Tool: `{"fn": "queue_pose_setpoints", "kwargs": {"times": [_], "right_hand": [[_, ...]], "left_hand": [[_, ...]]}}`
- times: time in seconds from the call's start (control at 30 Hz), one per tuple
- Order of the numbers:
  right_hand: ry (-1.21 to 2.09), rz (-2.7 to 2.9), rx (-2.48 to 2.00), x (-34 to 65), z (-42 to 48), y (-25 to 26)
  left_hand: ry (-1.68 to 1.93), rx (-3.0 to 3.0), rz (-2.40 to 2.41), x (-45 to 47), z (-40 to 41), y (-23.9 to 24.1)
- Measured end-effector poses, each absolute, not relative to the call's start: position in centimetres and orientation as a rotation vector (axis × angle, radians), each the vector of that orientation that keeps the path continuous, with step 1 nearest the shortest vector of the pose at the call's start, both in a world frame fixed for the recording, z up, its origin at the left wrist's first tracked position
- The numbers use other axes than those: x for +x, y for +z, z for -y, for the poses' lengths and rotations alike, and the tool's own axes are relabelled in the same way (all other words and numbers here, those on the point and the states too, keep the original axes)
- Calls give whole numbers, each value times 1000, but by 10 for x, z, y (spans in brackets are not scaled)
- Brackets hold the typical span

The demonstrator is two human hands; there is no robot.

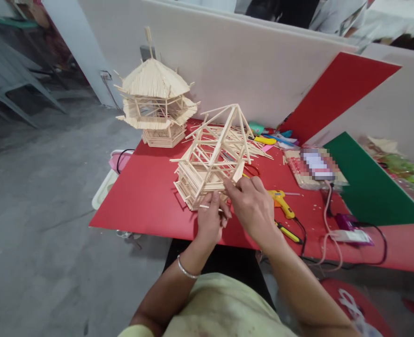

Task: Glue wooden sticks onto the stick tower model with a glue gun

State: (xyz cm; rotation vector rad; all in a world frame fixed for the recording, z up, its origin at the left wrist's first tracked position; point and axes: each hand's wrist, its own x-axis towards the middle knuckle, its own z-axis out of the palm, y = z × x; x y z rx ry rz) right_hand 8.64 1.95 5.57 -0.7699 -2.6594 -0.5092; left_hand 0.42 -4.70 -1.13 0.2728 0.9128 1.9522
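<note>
An unfinished stick-built house frame (212, 157) stands on the red board (147, 196), its roof only bare rafters. My left hand (210, 222) is closed in a pinch on a thin wooden stick (205, 206) just below the frame's base. My right hand (251, 206) is closed too, its fingertips pinching a stick at the frame's lower right corner. Both hands touch the model's near side. A silver bangle sits on my left wrist.
A finished stick pagoda (156, 105) stands at the board's far left. A yellow glue gun (281, 202), a packet of sticks (312, 168), a phone, cables and small tools lie to the right. White, red and green panels stand behind. Grey floor lies left.
</note>
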Motion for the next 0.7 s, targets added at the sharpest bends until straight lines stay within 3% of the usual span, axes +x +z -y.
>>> {"fn": "queue_pose_setpoints", "kwargs": {"times": [0.7], "right_hand": [[-387,2622,-767,86,-15,57]], "left_hand": [[2025,136,-956,12,44,-5]]}}
